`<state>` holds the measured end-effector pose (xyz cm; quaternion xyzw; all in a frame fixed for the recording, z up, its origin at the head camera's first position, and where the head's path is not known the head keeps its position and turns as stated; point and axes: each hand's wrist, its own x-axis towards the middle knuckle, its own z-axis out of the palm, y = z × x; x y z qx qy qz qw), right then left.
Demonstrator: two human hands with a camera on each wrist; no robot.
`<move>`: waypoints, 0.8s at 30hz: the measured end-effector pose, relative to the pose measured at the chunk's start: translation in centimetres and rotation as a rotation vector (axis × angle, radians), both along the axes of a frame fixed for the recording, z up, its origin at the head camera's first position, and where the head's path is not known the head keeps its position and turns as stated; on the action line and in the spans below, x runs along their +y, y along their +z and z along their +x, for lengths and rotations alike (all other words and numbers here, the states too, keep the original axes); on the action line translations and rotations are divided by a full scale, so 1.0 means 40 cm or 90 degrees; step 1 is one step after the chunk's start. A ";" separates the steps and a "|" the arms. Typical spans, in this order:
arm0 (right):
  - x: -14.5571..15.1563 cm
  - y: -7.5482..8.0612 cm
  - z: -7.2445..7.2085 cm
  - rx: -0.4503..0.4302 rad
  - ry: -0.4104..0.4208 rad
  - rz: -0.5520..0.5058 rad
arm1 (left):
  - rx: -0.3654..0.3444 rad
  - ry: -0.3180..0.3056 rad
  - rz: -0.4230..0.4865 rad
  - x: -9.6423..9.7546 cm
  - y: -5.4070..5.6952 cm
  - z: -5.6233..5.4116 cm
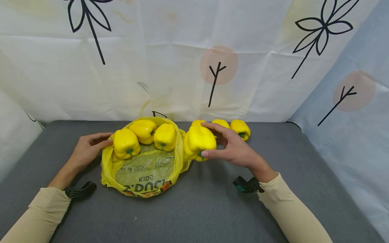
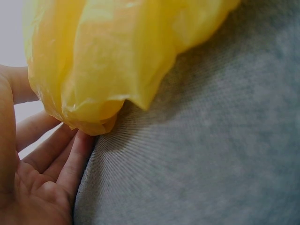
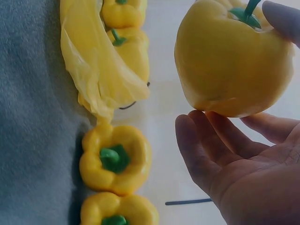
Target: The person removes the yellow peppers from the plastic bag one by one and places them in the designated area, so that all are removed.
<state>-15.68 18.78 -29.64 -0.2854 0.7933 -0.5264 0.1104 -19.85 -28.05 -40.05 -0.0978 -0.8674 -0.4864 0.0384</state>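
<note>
A yellow plastic bag (image 1: pixel 106 168) lies with its mouth wide, its rim rolled into a ring. Inside, three yellow bell peppers (image 1: pixel 126 144) sit along its far side. My left hand (image 1: pixel 88 150) holds the bag's left rim between thumb and fingers; in the left wrist view the bag's folds (image 2: pixel 108 61) hide the fingertips. To the right of the bag, my right hand (image 1: pixel 235 146) grips another yellow bell pepper (image 1: pixel 200 139), raised above the table with its green stem near the thumb. The right wrist view shows this pepper (image 3: pixel 232 61) between thumb and fingers.
Two more yellow bell peppers (image 1: pixel 240 129) stand side by side at the table's back edge, partly behind my right hand. The grey table (image 1: pixel 194 209) meets a pale patterned cloth (image 1: pixel 170 67) at the back. Another cloth (image 1: pixel 358 141) hangs along the right side.
</note>
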 end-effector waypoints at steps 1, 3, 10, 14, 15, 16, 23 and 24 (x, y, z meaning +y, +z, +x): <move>0.003 0.002 -0.001 0.001 0.000 -0.004 | -0.001 0.001 0.000 0.001 0.001 0.000; 0.011 0.005 -0.005 0.010 0.003 -0.014 | -0.002 0.002 -0.002 0.002 0.002 0.001; 0.048 0.024 -0.015 0.008 -0.028 -0.034 | -0.005 0.005 -0.001 0.004 0.006 0.004; 0.074 0.036 -0.022 -0.008 -0.059 -0.034 | -0.008 0.006 -0.003 0.003 0.007 0.005; 0.080 0.038 -0.024 -0.014 -0.067 -0.036 | -0.009 0.007 -0.003 0.003 0.007 0.005; 0.087 0.040 -0.025 -0.017 -0.076 -0.035 | -0.009 0.007 -0.003 0.003 0.007 0.005; 0.125 0.047 -0.039 -0.010 -0.110 -0.043 | -0.011 0.004 -0.001 0.004 0.008 0.007; 0.130 0.048 -0.040 -0.009 -0.111 -0.047 | -0.011 0.004 -0.002 0.004 0.008 0.007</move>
